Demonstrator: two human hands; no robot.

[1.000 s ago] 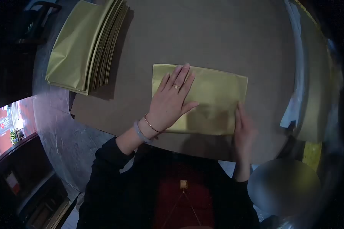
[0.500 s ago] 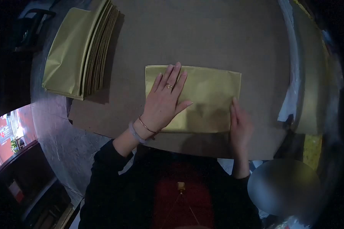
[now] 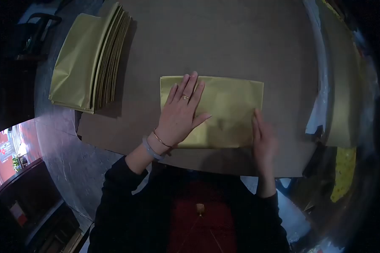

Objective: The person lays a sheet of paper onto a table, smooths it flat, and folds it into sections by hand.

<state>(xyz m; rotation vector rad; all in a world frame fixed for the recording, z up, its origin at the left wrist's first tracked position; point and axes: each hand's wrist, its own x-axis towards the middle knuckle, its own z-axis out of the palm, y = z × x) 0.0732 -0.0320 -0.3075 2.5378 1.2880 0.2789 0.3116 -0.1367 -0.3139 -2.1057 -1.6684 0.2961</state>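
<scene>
A flat, rectangular piece of folded gold paper (image 3: 232, 101) lies on the brown board before me. My left hand (image 3: 179, 116) rests palm down on its left part, fingers spread, with a ring on one finger. At the paper's right edge is my right hand (image 3: 264, 137), upright on its side, its fingertips touching the edge; it is slightly blurred and its fingers look stretched out. A thick stack of similar folded gold paper (image 3: 78, 63) stands at the upper left.
The brown board (image 3: 223, 33) covers the table. Along its right side run a whitish plastic strip (image 3: 323, 84) and a gold sheet (image 3: 344, 84). A yellow strip (image 3: 344, 173) hangs at the lower right. Dark furniture (image 3: 29, 185) is at the lower left.
The paper and both hands appear a little farther left in the view, as does the stack. My hands keep about the same places on the paper. The blurred round patch at the lower right is gone.
</scene>
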